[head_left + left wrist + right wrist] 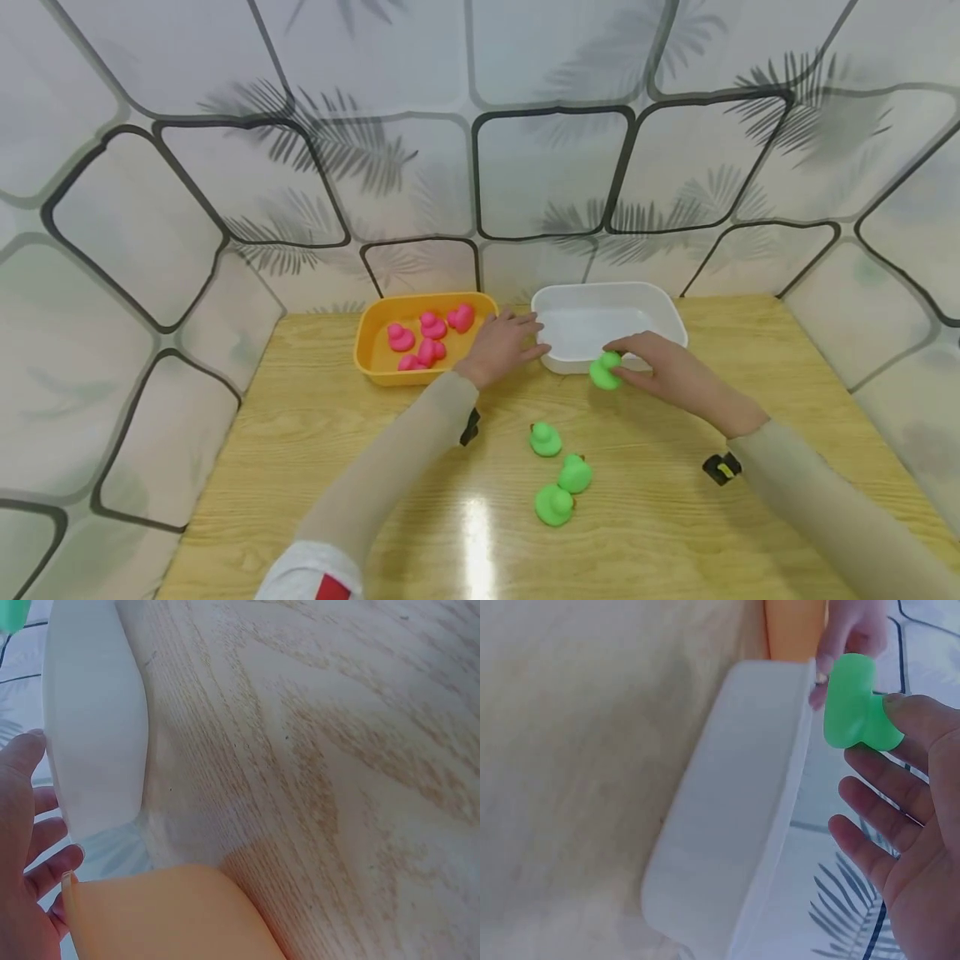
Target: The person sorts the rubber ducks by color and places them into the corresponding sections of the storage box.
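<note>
Between thumb and fingers, my right hand (678, 377) pinches a green rubber duck (604, 372) just in front of the white bin (577, 365). The right wrist view shows the same green duck (851, 701) near the bin's rim. My left hand (501, 348) reaches over the right end of the orange bin (405, 377), its loosely extended fingers at the white bin's left edge. In the left wrist view, that hand (26, 832) has its thumb by the white bin wall (97, 712) and holds nothing.
Several pink rubber ducks (432, 326) lie in the orange bin. Three green ducks stand on the wooden table (315, 467): one (545, 439) behind, two (575, 473) nearer the front. A patterned fabric wall (555, 175) rises behind the bins.
</note>
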